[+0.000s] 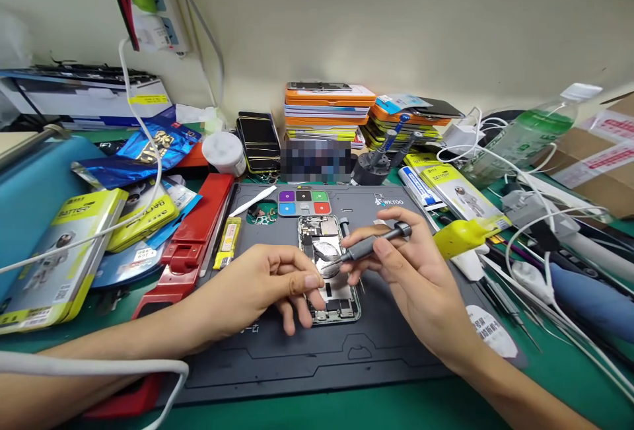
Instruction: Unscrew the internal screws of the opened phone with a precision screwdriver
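Observation:
An opened phone point(339, 311) lies on the dark grey work mat point(396, 351), its inner parts exposed and a silvery plate in its middle. My right hand point(421, 278) grips a grey precision screwdriver point(366, 247) above the phone, its tip pointing left. At that tip, my left hand point(270, 281) has thumb and forefinger pinched together; whatever lies between them is too small to make out. Left of the phone rests a yellow-edged battery point(228, 243). Behind it are a white pry stick point(253, 200) and a small round dish point(262, 212) holding tiny bits.
Coloured squares point(304, 203) mark the mat's back. A screwdriver stand point(372, 169) is behind them. A red clamp-like tool point(191, 238) and battery boxes point(64, 258) line the left. A yellow bottle point(458, 237), tweezers point(510, 308) and cables point(559, 298) crowd the right.

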`<state>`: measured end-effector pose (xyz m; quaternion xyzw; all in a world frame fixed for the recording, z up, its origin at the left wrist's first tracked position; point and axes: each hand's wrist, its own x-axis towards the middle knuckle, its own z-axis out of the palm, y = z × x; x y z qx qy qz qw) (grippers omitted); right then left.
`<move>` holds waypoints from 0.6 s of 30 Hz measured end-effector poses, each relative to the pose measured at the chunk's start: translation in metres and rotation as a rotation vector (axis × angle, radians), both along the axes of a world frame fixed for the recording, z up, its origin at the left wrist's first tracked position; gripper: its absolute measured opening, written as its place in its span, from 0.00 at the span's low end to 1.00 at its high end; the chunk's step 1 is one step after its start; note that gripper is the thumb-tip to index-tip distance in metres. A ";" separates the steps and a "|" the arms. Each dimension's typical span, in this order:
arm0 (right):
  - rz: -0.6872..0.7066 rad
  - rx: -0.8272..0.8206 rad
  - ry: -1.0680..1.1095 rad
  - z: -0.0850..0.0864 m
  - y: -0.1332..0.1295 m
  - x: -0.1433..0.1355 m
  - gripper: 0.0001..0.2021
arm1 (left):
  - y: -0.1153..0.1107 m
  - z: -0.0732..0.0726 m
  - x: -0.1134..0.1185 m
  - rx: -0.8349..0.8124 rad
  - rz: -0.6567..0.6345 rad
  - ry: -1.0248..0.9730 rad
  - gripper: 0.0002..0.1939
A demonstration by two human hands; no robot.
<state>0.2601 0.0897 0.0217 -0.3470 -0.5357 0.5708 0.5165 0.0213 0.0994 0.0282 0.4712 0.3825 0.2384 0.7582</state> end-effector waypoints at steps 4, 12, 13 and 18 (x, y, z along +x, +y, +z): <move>0.008 0.004 0.007 0.002 -0.001 0.000 0.10 | -0.001 0.002 -0.001 -0.033 0.043 -0.012 0.18; 0.023 0.048 0.028 0.009 -0.003 0.000 0.08 | -0.002 0.004 -0.001 -0.014 0.073 -0.011 0.12; 0.026 0.051 0.021 0.009 -0.004 0.000 0.08 | -0.002 0.005 -0.001 -0.016 0.073 -0.011 0.12; 0.028 0.070 0.002 0.010 -0.008 -0.001 0.08 | -0.002 0.009 0.000 -0.035 0.072 -0.034 0.12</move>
